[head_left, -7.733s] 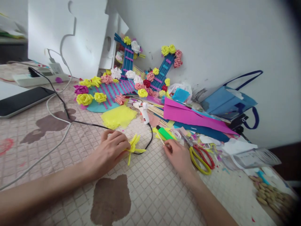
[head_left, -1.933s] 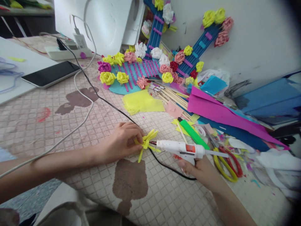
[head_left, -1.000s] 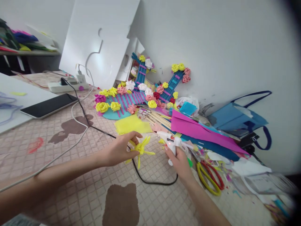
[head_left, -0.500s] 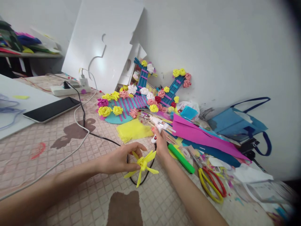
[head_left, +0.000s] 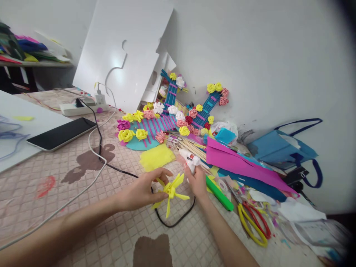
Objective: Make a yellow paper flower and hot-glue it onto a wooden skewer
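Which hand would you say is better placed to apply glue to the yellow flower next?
Probably the right hand: it grips the glue gun, while the left hand holds the yellow flower.

Two hands [head_left: 147, 189], one glue gun [head_left: 189, 157], one phone [head_left: 61, 134]
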A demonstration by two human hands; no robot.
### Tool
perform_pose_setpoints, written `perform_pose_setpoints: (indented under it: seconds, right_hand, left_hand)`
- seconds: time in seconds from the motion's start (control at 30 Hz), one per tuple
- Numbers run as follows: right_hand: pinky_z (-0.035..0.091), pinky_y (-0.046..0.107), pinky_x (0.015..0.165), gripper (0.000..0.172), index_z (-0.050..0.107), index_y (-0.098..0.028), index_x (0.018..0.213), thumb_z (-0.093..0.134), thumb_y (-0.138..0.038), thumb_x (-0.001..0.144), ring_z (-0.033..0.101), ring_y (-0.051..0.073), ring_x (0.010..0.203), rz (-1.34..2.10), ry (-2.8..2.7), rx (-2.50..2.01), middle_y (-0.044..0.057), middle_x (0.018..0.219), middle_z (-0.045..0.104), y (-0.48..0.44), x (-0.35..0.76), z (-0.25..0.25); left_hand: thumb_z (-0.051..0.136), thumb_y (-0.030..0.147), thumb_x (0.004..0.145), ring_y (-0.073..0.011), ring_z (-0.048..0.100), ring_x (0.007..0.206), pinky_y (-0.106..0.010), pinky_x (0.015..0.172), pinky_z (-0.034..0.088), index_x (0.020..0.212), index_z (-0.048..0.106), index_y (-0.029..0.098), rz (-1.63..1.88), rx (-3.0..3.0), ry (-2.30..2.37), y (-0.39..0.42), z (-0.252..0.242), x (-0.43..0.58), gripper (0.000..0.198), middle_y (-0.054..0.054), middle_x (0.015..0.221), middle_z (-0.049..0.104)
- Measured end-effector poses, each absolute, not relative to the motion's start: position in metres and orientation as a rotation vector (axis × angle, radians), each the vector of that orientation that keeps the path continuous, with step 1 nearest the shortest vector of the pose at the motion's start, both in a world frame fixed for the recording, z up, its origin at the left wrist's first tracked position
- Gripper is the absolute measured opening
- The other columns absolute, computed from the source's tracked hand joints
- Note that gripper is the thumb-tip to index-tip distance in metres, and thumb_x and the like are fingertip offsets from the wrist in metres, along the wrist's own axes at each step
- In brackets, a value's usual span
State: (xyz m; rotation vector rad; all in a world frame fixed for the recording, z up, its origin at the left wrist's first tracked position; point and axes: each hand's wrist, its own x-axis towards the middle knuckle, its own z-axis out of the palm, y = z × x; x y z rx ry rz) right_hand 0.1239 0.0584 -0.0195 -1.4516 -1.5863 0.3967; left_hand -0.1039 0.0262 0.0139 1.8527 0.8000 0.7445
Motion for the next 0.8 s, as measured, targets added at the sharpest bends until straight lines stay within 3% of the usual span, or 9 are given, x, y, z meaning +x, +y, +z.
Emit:
perform_pose_setpoints:
  seconds: [0.17, 0.4, 0.53, 0.7, 0.8]
  right_hand:
    - [0.044, 0.038, 0.086, 0.035, 0.062, -0.016, 0.102, 0.052, -0.043, 0.082, 0.059, 0.025, 0.096, 0.379, -1.606, -1.464, 0.010, 0.101, 0.067, 0.067, 0.120, -0.025]
    - [0.047, 0.033, 0.072, 0.037, 0.064, -0.014, 0.092, 0.048, -0.046, 0.084, 0.061, 0.021, 0.075, 0.421, -1.551, -1.490, 0.007, 0.081, 0.068, 0.099, 0.116, -0.028]
    - [0.045, 0.034, 0.078, 0.041, 0.061, -0.014, 0.105, 0.048, -0.046, 0.084, 0.060, 0.021, 0.081, 0.390, -1.511, -1.484, 0.009, 0.091, 0.067, 0.105, 0.122, -0.031]
    - [0.046, 0.034, 0.075, 0.036, 0.064, -0.014, 0.096, 0.050, -0.045, 0.083, 0.059, 0.021, 0.078, 0.406, -1.553, -1.452, 0.008, 0.085, 0.067, 0.097, 0.120, -0.030]
    - [0.044, 0.037, 0.084, 0.033, 0.065, -0.016, 0.097, 0.053, -0.043, 0.082, 0.058, 0.023, 0.090, 0.426, -1.597, -1.412, 0.009, 0.094, 0.067, 0.095, 0.115, -0.029]
  left_hand:
    - [0.063, 0.027, 0.078, -0.0188, 0.057, 0.098, -0.036, 0.088, 0.044, 0.118, 0.047, 0.022, 0.773, 1.823, 0.830, 0.027, 0.012, -0.101, 0.044, -0.003, 0.103, 0.059]
    - [0.059, 0.030, 0.081, -0.0182, 0.057, 0.098, -0.035, 0.088, 0.045, 0.117, 0.047, 0.023, 0.768, 1.764, 0.848, 0.034, 0.007, -0.103, 0.038, -0.003, 0.101, 0.060]
    - [0.059, 0.027, 0.080, -0.0182, 0.058, 0.096, -0.035, 0.088, 0.045, 0.118, 0.047, 0.023, 0.765, 1.776, 0.907, 0.035, 0.006, -0.106, 0.040, -0.002, 0.099, 0.061]
    - [0.058, 0.029, 0.081, -0.0183, 0.058, 0.097, -0.036, 0.089, 0.046, 0.119, 0.046, 0.023, 0.797, 1.813, 0.903, 0.035, 0.010, -0.108, 0.039, -0.003, 0.104, 0.060]
    - [0.059, 0.029, 0.081, -0.0180, 0.058, 0.095, -0.035, 0.087, 0.047, 0.119, 0.046, 0.023, 0.817, 1.839, 0.896, 0.034, 0.011, -0.108, 0.040, -0.003, 0.103, 0.061]
